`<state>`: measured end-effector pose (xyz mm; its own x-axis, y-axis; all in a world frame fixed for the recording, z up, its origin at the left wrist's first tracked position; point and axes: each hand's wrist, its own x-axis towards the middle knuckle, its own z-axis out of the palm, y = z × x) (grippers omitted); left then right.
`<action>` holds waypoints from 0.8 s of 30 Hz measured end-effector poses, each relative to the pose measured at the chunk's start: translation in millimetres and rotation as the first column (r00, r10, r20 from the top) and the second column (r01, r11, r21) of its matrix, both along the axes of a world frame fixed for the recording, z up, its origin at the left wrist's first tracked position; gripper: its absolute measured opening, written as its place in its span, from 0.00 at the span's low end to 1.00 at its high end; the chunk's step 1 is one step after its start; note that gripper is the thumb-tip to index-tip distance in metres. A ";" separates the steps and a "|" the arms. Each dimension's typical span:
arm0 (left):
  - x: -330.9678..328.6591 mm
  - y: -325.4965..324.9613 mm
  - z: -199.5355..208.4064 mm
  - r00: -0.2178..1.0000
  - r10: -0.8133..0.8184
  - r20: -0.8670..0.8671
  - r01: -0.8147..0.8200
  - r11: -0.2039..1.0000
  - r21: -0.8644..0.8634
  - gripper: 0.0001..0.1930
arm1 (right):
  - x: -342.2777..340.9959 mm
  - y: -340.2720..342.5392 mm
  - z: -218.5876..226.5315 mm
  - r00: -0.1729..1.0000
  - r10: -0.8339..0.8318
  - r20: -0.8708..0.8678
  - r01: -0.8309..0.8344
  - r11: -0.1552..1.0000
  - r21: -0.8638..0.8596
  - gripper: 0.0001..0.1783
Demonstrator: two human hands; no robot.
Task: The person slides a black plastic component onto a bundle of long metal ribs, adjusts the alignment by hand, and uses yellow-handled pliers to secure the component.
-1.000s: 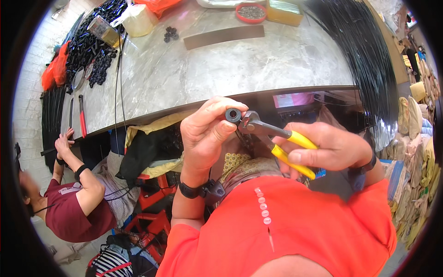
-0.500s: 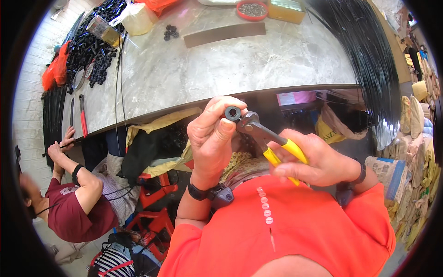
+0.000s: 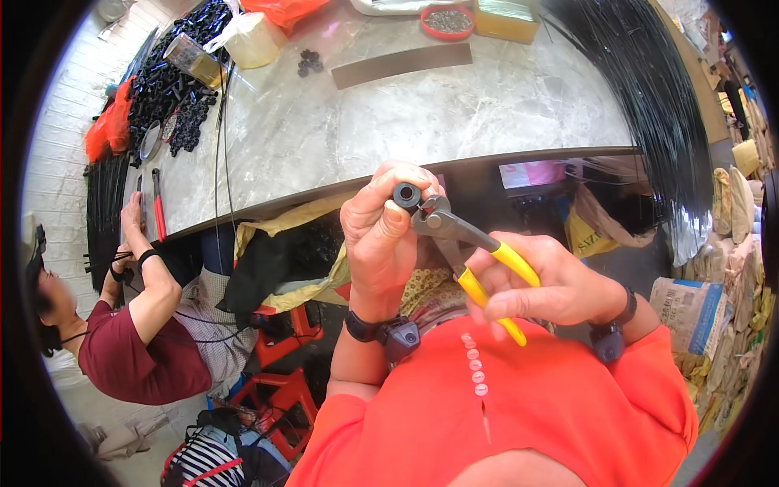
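My left hand [image 3: 375,235] is closed, pinching a small black ring-ended piece [image 3: 406,196] between thumb and fingertips. Its round end with a dark hole faces up. My right hand [image 3: 556,280] grips cutting pliers [image 3: 469,234] by their yellow handles, which stand apart. The dark metal jaws are right beside the black piece, next to my left fingertips. Whether the jaws touch or bite it, I cannot tell. Both hands are held up in front of the table's near edge.
On the grey table [image 3: 487,105] lie a flat metal strip [image 3: 402,66], a red bowl of small parts [image 3: 447,22], heaped black parts [image 3: 191,122] and long black rods [image 3: 641,89]. At left, a co-worker [image 3: 146,349] reaches toward red-handled pliers [image 3: 158,207]. Sacks are piled at right.
The yellow handles have spread farther apart. My left hand still pinches the black piece. The co-worker's hands have shifted along the table edge, and the view has moved slightly.
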<state>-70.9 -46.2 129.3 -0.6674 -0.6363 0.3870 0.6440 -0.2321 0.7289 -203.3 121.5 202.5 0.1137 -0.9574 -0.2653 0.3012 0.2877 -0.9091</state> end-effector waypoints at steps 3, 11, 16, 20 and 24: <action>0.0 -1.8 -1.1 1.000 -0.024 -0.012 0.024 1.000 0.007 0.23 | 5.4 2.6 -11.2 0.983 -0.020 0.180 0.019 1.000 0.007 0.21; 4.5 -8.2 -11.4 0.996 -0.044 -0.074 0.045 0.999 0.008 0.22 | 18.6 -2.3 -21.9 0.889 -0.018 0.457 0.008 1.000 0.023 0.22; 1.9 -13.4 -14.0 0.985 -0.075 -0.154 0.077 0.997 0.006 0.21 | 25.2 -7.8 -34.5 0.748 0.046 0.663 -0.025 0.999 -0.040 0.21; 3.2 -4.7 -5.9 0.999 0.021 -0.034 -0.021 1.000 -0.017 0.20 | 5.3 -10.5 -24.3 0.864 0.097 0.495 -0.146 0.987 0.061 0.24; 0.4 2.9 -7.5 0.993 0.109 0.040 -0.108 0.994 -0.024 0.21 | -19.8 -18.4 7.1 0.980 0.174 -0.102 -0.154 0.973 0.173 0.29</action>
